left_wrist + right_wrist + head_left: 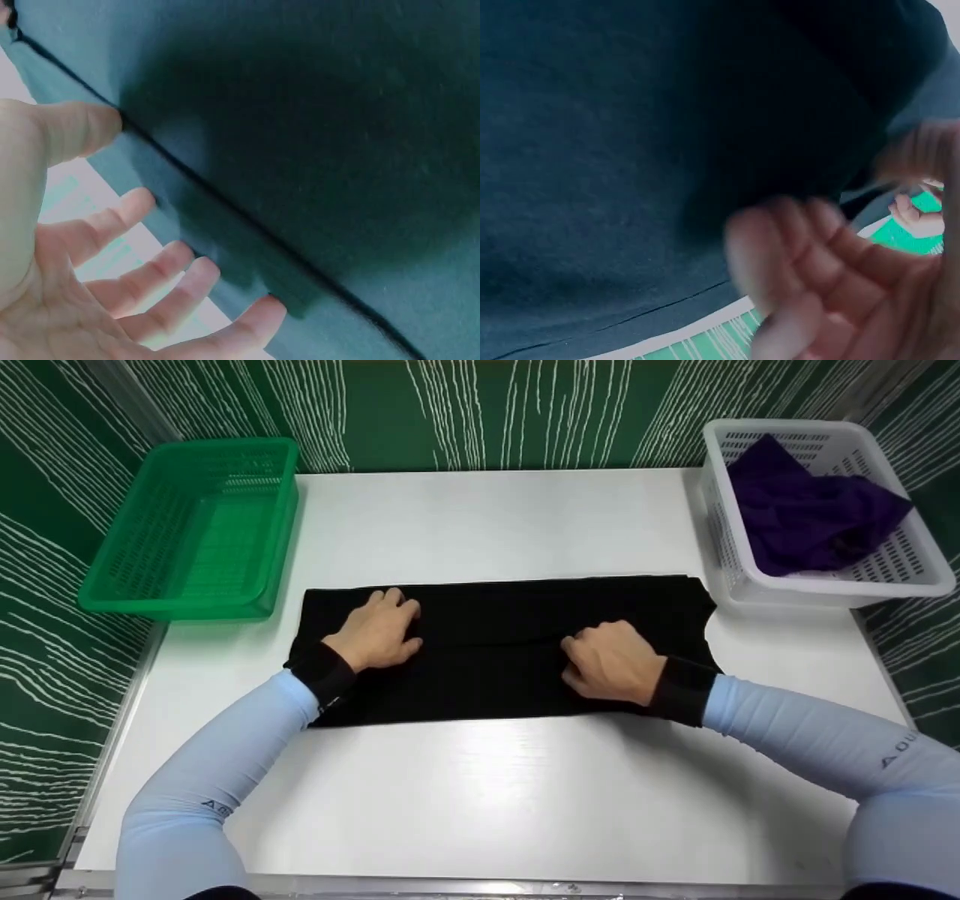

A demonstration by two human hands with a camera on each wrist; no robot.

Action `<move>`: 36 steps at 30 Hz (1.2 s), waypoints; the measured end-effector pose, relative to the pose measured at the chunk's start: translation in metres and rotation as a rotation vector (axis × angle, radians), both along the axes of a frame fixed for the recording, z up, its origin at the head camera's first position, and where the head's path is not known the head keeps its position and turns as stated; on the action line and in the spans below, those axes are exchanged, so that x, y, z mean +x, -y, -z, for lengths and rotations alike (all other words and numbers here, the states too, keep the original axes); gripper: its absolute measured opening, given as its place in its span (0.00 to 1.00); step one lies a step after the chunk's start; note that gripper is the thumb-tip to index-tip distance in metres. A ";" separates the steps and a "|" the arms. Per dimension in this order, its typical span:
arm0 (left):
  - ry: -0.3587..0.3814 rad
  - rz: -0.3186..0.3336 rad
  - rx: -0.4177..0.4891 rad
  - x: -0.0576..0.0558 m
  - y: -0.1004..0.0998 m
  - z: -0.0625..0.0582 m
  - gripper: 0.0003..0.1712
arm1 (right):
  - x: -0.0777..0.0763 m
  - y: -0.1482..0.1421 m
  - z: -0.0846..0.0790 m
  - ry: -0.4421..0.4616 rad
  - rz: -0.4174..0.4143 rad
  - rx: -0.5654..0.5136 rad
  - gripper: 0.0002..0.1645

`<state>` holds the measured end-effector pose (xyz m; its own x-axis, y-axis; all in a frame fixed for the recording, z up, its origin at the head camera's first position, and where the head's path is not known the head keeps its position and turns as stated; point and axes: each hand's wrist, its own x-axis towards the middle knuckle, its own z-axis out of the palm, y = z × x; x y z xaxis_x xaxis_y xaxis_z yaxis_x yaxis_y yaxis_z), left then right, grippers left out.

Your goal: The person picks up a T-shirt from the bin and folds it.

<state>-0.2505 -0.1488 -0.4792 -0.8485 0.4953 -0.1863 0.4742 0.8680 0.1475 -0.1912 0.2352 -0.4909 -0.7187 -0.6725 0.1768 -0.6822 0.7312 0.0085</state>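
Note:
A black garment (487, 652) lies folded into a long, flat strip across the white table, with a seam-like fold line running along its middle. On its left part rests my left hand (379, 631), palm down with the fingers spread. In the left wrist view, the thumb (82, 133) touches the garment beside the dark fold line and the fingertips meet the cloth nearer its edge. Toward the right end, my right hand (613, 664) grips the garment at the fold line with curled fingers. The right wrist view shows those fingers (780, 247) blurred against the dark cloth.
A green plastic basket (262, 604) stands at the back left of the white table (480, 795). At the back right, a white basket (832, 585) contains a crumpled purple cloth (814, 514). Green walls with white streaks (517, 416) enclose the table behind and at both sides.

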 end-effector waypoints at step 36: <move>0.049 0.021 -0.173 0.027 -0.029 -0.011 0.40 | -0.143 -0.011 -0.028 0.453 0.439 0.248 0.50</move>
